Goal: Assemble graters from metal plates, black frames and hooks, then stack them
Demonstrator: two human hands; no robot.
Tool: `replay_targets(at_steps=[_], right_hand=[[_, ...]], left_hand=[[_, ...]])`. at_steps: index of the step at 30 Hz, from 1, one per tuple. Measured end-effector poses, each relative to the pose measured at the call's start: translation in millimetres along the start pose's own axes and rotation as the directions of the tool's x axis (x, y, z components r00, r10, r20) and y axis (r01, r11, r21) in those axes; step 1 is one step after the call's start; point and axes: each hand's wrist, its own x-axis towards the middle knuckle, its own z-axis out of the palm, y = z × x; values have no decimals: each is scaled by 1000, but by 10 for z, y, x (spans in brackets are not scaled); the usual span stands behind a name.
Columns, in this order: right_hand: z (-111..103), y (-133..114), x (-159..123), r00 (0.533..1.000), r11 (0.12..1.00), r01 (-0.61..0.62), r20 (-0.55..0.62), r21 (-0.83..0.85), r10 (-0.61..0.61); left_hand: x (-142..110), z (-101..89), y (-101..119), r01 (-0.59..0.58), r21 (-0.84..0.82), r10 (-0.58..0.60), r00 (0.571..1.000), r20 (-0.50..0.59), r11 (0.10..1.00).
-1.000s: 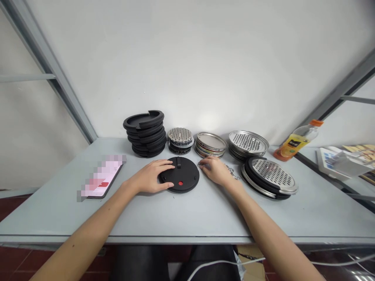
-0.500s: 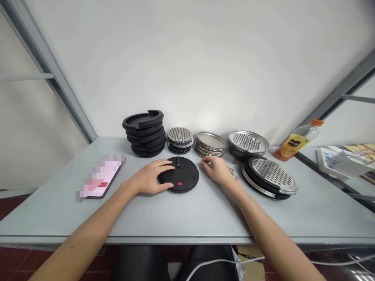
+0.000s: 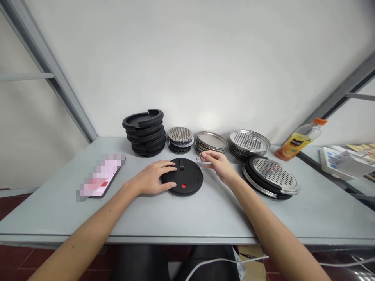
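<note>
L grip (image 3: 150,178) flat & open on black disc (image 3: 190,183), not clenched. R grip (image 3: 219,166) pinching small wire clip (image 3: 199,157) just past disc's far edge. Disc looks stiff, fairly light: take by rim. Clip's tiny, prob slippery: keep to fingertips.

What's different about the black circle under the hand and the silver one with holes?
The black disc is solid with one red dot, while the holey steel plate is shiny and full of little holes. The disc looks smaller than the plate. The left hand rests on the disc, but no hand touches the plate. Both are round.
</note>
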Motion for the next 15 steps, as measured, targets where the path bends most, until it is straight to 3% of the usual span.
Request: replay_targets(at_steps=[5, 10, 15], right_hand=[[-22, -1, 5, 985, 963, -145, 120, 225, 121], [5, -22, -19, 973, 932, -194, 184, 306, 142], [63, -42, -45, 965, 917, -223, 210, 331, 159]], left_hand=[[58, 34, -22, 52, -26, -53, 998, -19, 998], [138, 40, 28, 90, -9, -91, 995, -33, 996], [288, 68, 84, 40, -7, -40, 999, 30, 999]])
